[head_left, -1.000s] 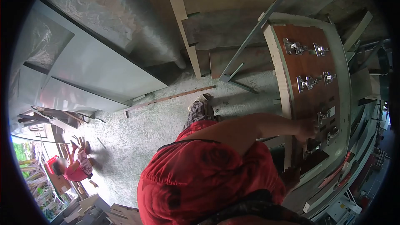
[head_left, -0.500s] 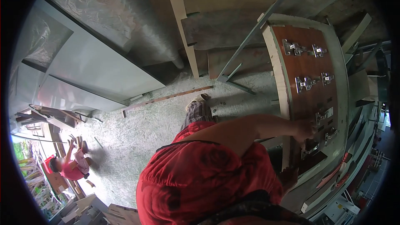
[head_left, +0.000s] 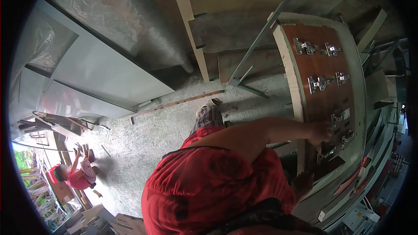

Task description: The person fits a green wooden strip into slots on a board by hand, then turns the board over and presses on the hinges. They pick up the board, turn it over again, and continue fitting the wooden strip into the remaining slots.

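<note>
- Reaching across the red shirt, the left hand rests on the long brown wooden board, just beside the shiny metal hinge in the third row.
- A second ago the left hand was in almost the same spot. It has only slid a tiny bit, so it is still busy with that same hinge.
- Its fingers are bent down by the hinge. I cannot tell if they pinch it or only press on it.
- The right hand is low down in the dark, at the near edge of the board. It has stayed there too. I cannot tell if its fingers are open or closed.
- Two rows of silver hinges farther up the board have not moved.
- More hinges lie just past the left hand, close together.
- Far off on the grey floor, another person in red has shifted a little.
</note>
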{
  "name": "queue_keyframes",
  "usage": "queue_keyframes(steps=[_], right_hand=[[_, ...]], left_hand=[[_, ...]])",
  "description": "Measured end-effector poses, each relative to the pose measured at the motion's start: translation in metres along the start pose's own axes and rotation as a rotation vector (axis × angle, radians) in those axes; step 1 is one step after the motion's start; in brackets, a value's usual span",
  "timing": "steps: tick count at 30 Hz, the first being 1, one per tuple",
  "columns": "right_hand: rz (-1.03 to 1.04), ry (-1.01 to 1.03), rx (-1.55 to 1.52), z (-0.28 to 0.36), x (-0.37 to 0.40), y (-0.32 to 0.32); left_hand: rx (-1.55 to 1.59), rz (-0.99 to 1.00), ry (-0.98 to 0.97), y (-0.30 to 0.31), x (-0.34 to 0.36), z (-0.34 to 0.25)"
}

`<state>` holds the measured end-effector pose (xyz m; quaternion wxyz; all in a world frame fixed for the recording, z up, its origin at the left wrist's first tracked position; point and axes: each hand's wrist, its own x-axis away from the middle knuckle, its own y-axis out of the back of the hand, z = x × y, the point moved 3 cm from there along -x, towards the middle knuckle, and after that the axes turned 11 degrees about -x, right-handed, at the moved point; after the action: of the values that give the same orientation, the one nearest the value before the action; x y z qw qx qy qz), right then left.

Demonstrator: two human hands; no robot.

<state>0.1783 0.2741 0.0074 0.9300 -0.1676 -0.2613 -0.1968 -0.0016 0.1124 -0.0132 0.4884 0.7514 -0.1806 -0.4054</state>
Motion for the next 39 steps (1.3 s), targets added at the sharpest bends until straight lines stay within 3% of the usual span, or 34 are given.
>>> queue_keyframes(steps=[3, 10, 12, 16, 25, 27, 28, 30, 31, 33, 35, 36, 37, 39], right_hand=[[-0.026, -0.130, -0.127, -0.005, -0.010, 0.004], [-0.156, -0.113, -0.178, -0.005, -0.001, -0.003], [-0.135, 0.036, 0.015, -0.004, -0.003, -0.001], [-0.120, 0.057, -0.040, -0.008, -0.013, 0.013], [-0.001, -0.155, -0.112, -0.013, -0.035, 0.040], [0.122, -0.205, -0.149, -0.011, -0.035, 0.041], [0.117, -0.198, -0.160, -0.028, -0.093, 0.086], [0.228, 0.293, 0.659, -0.044, -0.146, 0.160], [0.187, 0.313, 0.635, -0.039, -0.127, 0.148], [0.132, 0.160, 0.289, -0.029, -0.084, 0.100], [0.066, 0.235, 0.358, -0.010, -0.027, 0.038], [-0.008, 0.217, 0.254, -0.006, -0.004, 0.012], [-0.081, 0.202, 0.146, -0.002, 0.010, -0.001], [-0.035, 0.109, -0.041, -0.012, 0.000, 0.013]], left_hand=[[0.001, -0.016, 0.003, -0.005, -0.001, 0.001], [0.004, -0.075, 0.003, -0.007, 0.000, 0.000], [0.005, -0.069, -0.001, -0.006, 0.000, 0.000], [0.005, -0.086, 0.003, -0.006, 0.000, 0.000], [0.040, -0.051, 0.004, 0.001, 0.001, 0.000], [0.077, -0.052, -0.004, 0.001, 0.003, 0.000], [0.067, -0.106, 0.013, 0.001, 0.004, 0.000], [0.066, -0.161, -0.019, 0.003, 0.005, -0.002], [0.100, -0.174, -0.003, 0.006, 0.008, 0.000], [0.153, -0.173, -0.003, 0.015, 0.009, 0.001], [0.171, -0.155, -0.026, 0.018, 0.010, 0.003], [0.175, -0.151, -0.040, 0.018, 0.010, 0.003], [0.184, -0.120, -0.036, 0.025, 0.011, 0.003], [0.177, -0.078, -0.030, 0.032, 0.011, 0.000]])
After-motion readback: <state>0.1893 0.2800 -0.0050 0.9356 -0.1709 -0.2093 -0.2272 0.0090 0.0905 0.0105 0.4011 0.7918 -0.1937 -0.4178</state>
